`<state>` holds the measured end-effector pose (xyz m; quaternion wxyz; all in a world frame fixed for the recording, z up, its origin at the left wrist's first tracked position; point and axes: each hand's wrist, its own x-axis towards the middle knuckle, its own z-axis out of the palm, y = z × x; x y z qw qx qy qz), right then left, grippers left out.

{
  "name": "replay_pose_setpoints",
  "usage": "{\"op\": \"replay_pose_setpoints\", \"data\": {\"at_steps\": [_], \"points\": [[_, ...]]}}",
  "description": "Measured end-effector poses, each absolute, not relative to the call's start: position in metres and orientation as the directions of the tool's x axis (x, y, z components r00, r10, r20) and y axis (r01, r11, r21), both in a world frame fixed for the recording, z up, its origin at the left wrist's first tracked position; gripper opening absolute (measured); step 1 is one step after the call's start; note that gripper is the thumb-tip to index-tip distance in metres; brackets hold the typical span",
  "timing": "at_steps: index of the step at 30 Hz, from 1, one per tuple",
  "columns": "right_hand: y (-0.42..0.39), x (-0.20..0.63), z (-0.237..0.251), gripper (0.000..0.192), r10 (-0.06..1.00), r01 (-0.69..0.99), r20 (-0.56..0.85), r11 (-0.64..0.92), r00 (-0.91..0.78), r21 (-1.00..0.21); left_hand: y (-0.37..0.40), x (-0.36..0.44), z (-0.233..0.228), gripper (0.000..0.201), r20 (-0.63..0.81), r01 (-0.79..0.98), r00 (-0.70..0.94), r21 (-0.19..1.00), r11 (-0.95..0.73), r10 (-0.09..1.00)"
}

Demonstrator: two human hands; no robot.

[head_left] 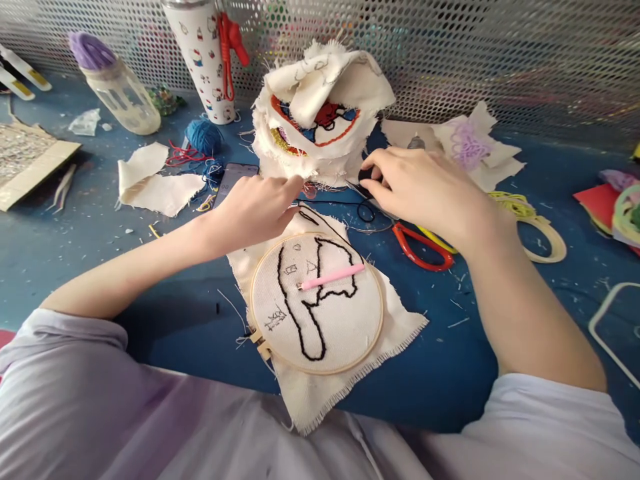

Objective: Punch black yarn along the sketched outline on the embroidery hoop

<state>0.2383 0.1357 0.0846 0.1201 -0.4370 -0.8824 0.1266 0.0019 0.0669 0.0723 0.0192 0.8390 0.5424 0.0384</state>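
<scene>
My left hand (265, 208) is closed above the top edge of the hooped cloth, with black yarn (320, 219) running from its fingertips. Curled thumb and fingers of my right hand (405, 183) close on a dark bundle, seemingly black yarn; the hand partly hides it. Below them lies a round wooden embroidery hoop (380, 325) with white cloth (345, 340) stretched in it. A black yarn outline and pencil marks show on the cloth. Across it rests a pink punch needle pen (333, 277). Red-handled scissors (423, 257) lie by my right wrist.
Behind my hands stands a pile of stitched white cloth (320, 160). A patterned tumbler (203, 60), a purple-topped jar (120, 93), blue yarn (204, 137) and a phone (237, 179) are at the left. A wooden ring (553, 240) and a white cable (607, 313) are at the right.
</scene>
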Motion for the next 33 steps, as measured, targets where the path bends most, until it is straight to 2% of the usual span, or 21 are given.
{"op": "replay_pose_setpoints", "data": {"at_steps": [2,3,5,8,10,11,13,15,17,21,23,27,31,33], "points": [[0.116,0.234,0.092,0.027,0.863,0.804,0.174,0.505,-0.474,-0.315,0.049,0.000,0.068,0.034,-0.051,0.940,0.340,0.001,-0.340,0.939],[0.106,0.234,0.093,0.033,0.879,0.811,0.164,0.476,-0.448,-0.340,0.039,-0.003,0.065,0.036,-0.102,0.949,0.311,-0.018,-0.315,0.945],[0.090,0.241,0.092,0.046,0.897,0.807,0.031,0.412,-0.441,-0.423,0.020,-0.013,0.057,0.039,-0.182,0.954,0.297,0.016,-0.299,0.937],[0.073,0.262,0.078,0.053,0.872,0.809,-0.241,0.248,-0.426,-0.534,-0.005,-0.031,0.049,0.036,-0.253,0.942,0.285,0.249,-0.223,0.924],[0.065,0.275,0.067,0.051,0.810,0.794,-0.402,0.124,-0.428,-0.596,-0.017,-0.039,0.048,0.031,-0.329,0.866,0.286,0.491,-0.096,0.900],[0.061,0.279,0.061,0.047,0.771,0.768,-0.451,0.075,-0.450,-0.636,-0.022,-0.042,0.050,0.031,-0.372,0.794,0.292,0.607,-0.007,0.881],[0.054,0.282,0.054,0.037,0.735,0.723,-0.482,0.016,-0.476,-0.690,-0.030,-0.043,0.053,0.036,-0.443,0.634,0.287,0.753,0.179,0.849],[0.049,0.281,0.050,0.032,0.730,0.704,-0.477,0.008,-0.489,-0.710,-0.037,-0.041,0.056,0.042,-0.490,0.507,0.272,0.804,0.310,0.828],[0.045,0.278,0.049,0.030,0.742,0.709,-0.453,0.042,-0.494,-0.704,-0.041,-0.037,0.058,0.046,-0.516,0.434,0.286,0.821,0.371,0.807],[0.043,0.276,0.046,0.034,0.754,0.722,-0.423,0.096,-0.502,-0.685,-0.039,-0.031,0.054,0.038,-0.500,0.420,0.368,0.841,0.340,0.784],[0.042,0.277,0.043,0.035,0.762,0.716,-0.406,0.108,-0.505,-0.690,-0.034,-0.029,0.051,0.033,-0.497,0.407,0.332,0.842,0.353,0.802],[0.037,0.277,0.036,0.043,0.835,0.710,-0.297,0.149,-0.463,-0.688,-0.024,-0.024,0.048,0.027,-0.570,0.272,0.226,0.816,0.511,0.790],[0.028,0.274,0.028,0.046,0.913,0.698,-0.204,0.113,-0.354,-0.707,-0.024,-0.014,0.055,0.025,-0.381,0.232,0.224,0.915,0.330,0.897],[0.023,0.273,0.026,0.042,0.935,0.664,-0.189,0.062,-0.300,-0.745,-0.027,-0.008,0.059,0.027,-0.342,0.203,0.281,0.934,0.293,0.897]]}}
